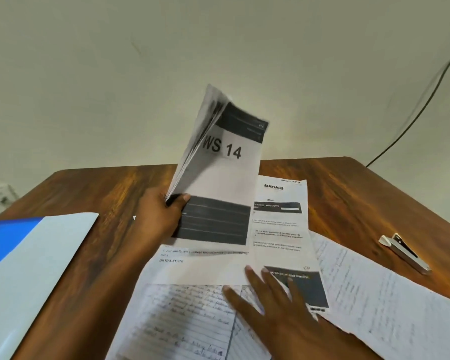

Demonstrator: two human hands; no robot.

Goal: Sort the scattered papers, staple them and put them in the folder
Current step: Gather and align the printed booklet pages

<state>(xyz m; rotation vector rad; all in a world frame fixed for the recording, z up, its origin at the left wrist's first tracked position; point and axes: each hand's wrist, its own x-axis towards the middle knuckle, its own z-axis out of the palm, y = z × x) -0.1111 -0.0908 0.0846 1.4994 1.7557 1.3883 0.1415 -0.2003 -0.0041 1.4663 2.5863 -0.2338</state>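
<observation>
Right hand [278,305], at six o'clock, lies flat with fingers spread on loose sheets [353,279] on the table [348,193]. At nine o'clock, folder [24,268]. Centre, left hand [159,216] pinches an upright stack [218,162], thumb in front. At three o'clock, stapler [405,253].

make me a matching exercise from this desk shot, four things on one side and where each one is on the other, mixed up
Things:
1. silver stapler
2. blue and white folder
3. "WS 14" paper bundle
4. "blinkit" printed sheet

Places:
A. held upright in the left hand
B. flat under the right hand's fingers
C. far left of the wooden table
D. right side of the table, beyond the handwritten pages

Pairs: 1-D, 2-C, 3-A, 4-B
</observation>
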